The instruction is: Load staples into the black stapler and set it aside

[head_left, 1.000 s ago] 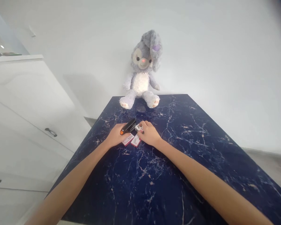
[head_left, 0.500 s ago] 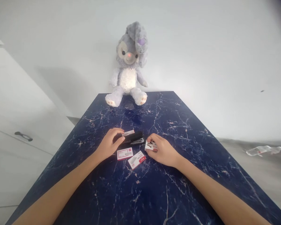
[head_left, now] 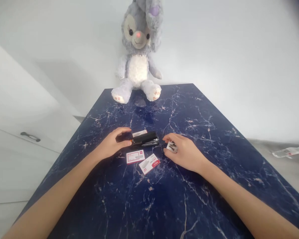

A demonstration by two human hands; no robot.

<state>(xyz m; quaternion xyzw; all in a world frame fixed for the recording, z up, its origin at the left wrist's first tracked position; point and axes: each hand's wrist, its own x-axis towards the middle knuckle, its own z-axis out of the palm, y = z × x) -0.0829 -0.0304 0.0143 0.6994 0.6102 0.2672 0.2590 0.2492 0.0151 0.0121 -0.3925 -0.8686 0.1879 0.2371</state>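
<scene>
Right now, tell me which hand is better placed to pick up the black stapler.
The left hand, most likely: it is open right at one end of the black stapler, while the right hand sits apart from it, holding a small white box.

- Table point(head_left: 139, 202): had a dark blue top with white, marble-like veins; its far edge ran close to the wall point(head_left: 221, 43).
- Wall: was plain and off-white, and filled most of the upper view.
- Toy point(head_left: 138, 71): was grey and plush; sat at the table's far edge, facing the camera, its top cut off by the frame.
- Shadow point(head_left: 62, 83): lay soft and grey on the wall, left of the toy.
- Cabinet point(head_left: 20, 106): was white and stood along the left side; one dark handle point(head_left: 30, 136) showed on its front.
- Floor point(head_left: 289, 169): was greyish, visible right of the table; a clear plastic item point(head_left: 289, 152) lay there.
- Light: was soft and pale.
</scene>
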